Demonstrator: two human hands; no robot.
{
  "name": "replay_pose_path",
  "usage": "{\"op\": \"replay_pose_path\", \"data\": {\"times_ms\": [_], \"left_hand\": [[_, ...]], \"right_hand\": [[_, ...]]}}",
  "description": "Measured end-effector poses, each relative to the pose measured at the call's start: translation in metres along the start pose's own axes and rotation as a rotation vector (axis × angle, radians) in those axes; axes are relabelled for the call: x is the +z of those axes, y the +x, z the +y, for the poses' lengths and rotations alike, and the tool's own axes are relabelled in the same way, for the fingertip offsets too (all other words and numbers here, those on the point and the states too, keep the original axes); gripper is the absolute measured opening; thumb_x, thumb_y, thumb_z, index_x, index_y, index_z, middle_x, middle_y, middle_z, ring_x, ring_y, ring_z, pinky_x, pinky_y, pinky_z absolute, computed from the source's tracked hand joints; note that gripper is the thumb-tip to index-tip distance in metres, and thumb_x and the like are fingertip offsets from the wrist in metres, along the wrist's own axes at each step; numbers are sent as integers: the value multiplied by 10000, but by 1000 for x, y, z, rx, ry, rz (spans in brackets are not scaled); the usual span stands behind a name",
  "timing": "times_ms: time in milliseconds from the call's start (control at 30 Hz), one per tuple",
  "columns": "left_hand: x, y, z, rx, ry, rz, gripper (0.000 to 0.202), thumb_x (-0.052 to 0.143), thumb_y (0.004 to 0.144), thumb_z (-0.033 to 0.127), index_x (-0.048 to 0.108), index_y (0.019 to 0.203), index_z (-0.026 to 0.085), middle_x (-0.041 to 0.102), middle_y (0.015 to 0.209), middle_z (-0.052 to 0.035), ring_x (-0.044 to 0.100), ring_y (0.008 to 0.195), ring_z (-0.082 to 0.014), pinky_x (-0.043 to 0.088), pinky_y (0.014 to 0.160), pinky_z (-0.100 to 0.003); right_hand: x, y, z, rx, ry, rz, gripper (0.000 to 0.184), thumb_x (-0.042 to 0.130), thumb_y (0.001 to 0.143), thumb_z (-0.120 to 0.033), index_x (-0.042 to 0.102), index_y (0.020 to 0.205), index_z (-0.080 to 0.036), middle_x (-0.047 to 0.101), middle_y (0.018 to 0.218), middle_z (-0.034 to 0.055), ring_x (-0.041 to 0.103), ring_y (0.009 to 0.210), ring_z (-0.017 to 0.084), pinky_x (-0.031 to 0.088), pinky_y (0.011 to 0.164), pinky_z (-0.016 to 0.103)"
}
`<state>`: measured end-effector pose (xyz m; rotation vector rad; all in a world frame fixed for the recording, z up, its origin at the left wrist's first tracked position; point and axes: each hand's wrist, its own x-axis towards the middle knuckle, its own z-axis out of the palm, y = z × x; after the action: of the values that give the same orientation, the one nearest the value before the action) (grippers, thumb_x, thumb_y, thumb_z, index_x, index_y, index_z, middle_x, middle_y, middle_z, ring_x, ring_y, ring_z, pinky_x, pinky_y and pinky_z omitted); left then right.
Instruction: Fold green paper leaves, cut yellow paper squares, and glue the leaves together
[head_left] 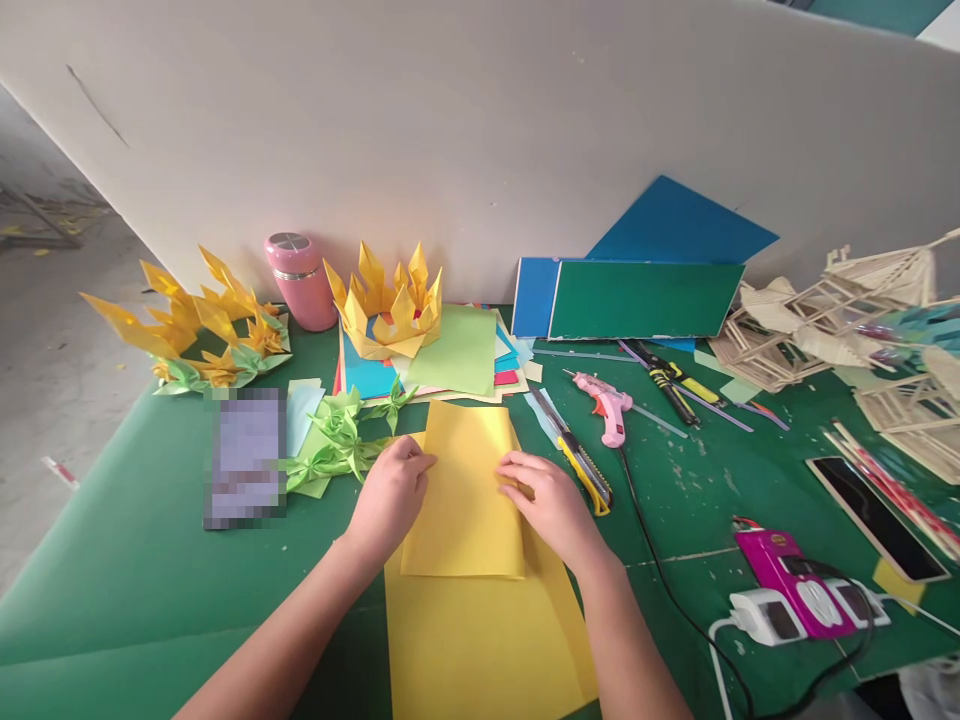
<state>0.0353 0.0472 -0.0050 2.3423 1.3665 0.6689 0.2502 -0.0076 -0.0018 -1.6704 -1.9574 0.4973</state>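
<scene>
A folded sheet of yellow paper is held between my two hands, above a larger yellow sheet that lies on the green table. My left hand is closed, pinching the folded paper at its left edge. At the right edge, my right hand grips the same paper with bent fingers. Close to my left hand are light green folded paper flowers. A yellow utility knife lies just beyond my right hand, beside a pink glue gun.
Yellow paper crowns stand at the back, near a pink tumbler and stacked coloured paper. Blue and green boards lean on the wall. To the right are stick models, a phone and a magenta power strip with cables.
</scene>
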Motion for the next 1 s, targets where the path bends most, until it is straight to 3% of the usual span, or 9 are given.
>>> {"op": "replay_pose_path", "data": {"times_ms": [200, 433, 600, 833, 1000], "left_hand": [[-1, 0, 1, 3, 57, -34, 378, 364, 801, 85, 727, 792, 187, 588, 766, -66, 577, 701, -190, 501, 643, -295], [-1, 0, 3, -10, 80, -65, 402, 340, 801, 79, 723, 789, 201, 597, 778, -61, 567, 720, -190, 495, 660, -298], [0, 0, 2, -25, 47, -54, 392, 348, 793, 76, 720, 815, 197, 603, 784, -58, 562, 731, -190, 497, 683, -307], [5, -3, -1, -9, 41, -26, 402, 361, 790, 61, 715, 924, 194, 637, 909, -88, 595, 828, -232, 503, 771, -363], [7, -2, -3, 9, 103, -15, 408, 368, 787, 45, 704, 966, 190, 644, 1000, -95, 610, 881, -239, 510, 803, -363]], "right_hand": [[2, 2, 5, 123, 129, -7, 258, 547, 790, -91, 699, 961, -211, 668, 1096, 82, 697, 720, 177, 597, 723, 345], [-2, 7, 8, 178, 144, -91, 436, 555, 735, -70, 587, 1146, -211, 555, 1301, 117, 651, 746, 148, 590, 747, 347], [-16, 21, 7, 254, 164, -240, 473, 622, 681, -93, 526, 1125, -224, 410, 1426, 127, 608, 678, 91, 572, 675, 291], [-23, 27, 5, 247, 188, -316, 460, 629, 676, -141, 445, 1087, -237, 593, 1038, 30, 578, 609, 97, 536, 637, 278], [-22, 31, 0, 226, 59, -284, 372, 637, 686, -165, 471, 1011, -233, 598, 1023, 20, 559, 586, 98, 515, 634, 283]]}}
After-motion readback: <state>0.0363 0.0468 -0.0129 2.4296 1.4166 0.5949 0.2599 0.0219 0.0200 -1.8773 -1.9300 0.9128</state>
